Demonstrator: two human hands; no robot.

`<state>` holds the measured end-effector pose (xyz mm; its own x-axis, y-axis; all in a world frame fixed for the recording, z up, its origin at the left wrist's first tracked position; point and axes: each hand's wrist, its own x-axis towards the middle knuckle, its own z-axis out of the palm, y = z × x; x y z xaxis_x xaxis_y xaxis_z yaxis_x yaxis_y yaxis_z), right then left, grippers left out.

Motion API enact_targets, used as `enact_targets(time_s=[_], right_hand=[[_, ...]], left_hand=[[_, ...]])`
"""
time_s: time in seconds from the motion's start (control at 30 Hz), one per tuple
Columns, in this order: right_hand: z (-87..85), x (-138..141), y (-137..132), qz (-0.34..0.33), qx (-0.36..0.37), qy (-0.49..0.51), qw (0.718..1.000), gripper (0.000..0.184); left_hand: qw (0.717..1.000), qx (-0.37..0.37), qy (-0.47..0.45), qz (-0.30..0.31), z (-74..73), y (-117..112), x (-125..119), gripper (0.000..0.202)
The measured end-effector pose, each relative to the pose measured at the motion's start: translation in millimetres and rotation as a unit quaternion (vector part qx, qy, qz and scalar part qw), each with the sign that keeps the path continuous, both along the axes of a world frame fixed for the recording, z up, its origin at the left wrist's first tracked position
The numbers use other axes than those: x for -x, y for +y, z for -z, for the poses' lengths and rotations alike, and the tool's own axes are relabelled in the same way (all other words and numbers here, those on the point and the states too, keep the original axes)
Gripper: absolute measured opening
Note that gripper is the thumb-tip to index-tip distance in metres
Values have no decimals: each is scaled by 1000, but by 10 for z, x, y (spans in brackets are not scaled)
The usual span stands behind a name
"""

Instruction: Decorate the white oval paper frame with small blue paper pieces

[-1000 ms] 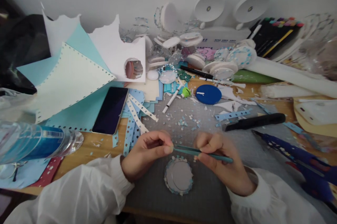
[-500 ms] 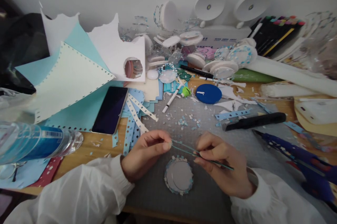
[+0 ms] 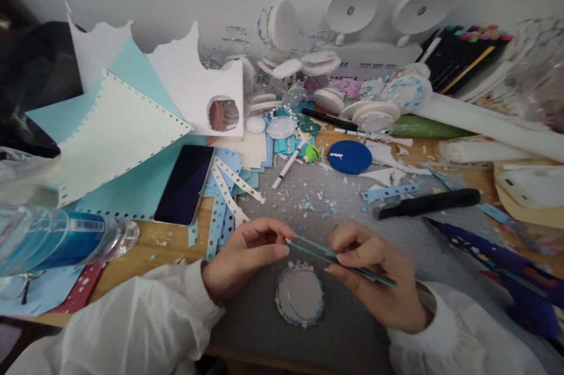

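Observation:
My right hand [image 3: 374,275] grips teal tweezers [image 3: 315,248] that point left, their two tips slightly apart. My left hand [image 3: 244,257] sits just left of the tips, thumb and forefinger close together; whether a tiny piece is between them I cannot make out. Below both hands a grey round disc [image 3: 300,294] edged with small blue and white paper bits lies on the grey cutting mat [image 3: 352,328]. Both arms wear white sleeves.
A dark phone [image 3: 185,184] lies left on light blue paper [image 3: 127,187]. A water bottle [image 3: 57,237] lies at far left. A black knife [image 3: 423,203], a blue glue gun [image 3: 497,260], a blue disc [image 3: 350,157], a marker [image 3: 286,168] and paper scraps surround the mat.
The left thumb and forefinger have eased off the tweezer tips, and the tips have opened slightly. The right hand has hardly shifted.

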<state>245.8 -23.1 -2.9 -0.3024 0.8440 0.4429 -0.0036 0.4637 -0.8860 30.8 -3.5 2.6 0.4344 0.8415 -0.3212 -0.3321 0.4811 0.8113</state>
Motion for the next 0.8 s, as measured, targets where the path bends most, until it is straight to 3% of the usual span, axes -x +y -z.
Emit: enact_targets(time_s=[0.27, 0.57, 0.7, 0.8], right_hand=[[-82, 17, 20, -5, -96, -71, 993, 37], [-12, 8, -17, 21, -291, -173, 941, 30], [12, -37, -12, -3, -315, -178, 932, 29], [16, -49, -14, -22, -294, -177, 939, 30]], left_hand=[[993, -86, 77, -9, -1, 26, -1, 21], [983, -147, 100, -33, -21, -11, -5, 12], [985, -130, 104, -39, -9, -16, -13, 16], [987, -122, 98, -36, 0, -13, -11, 18]])
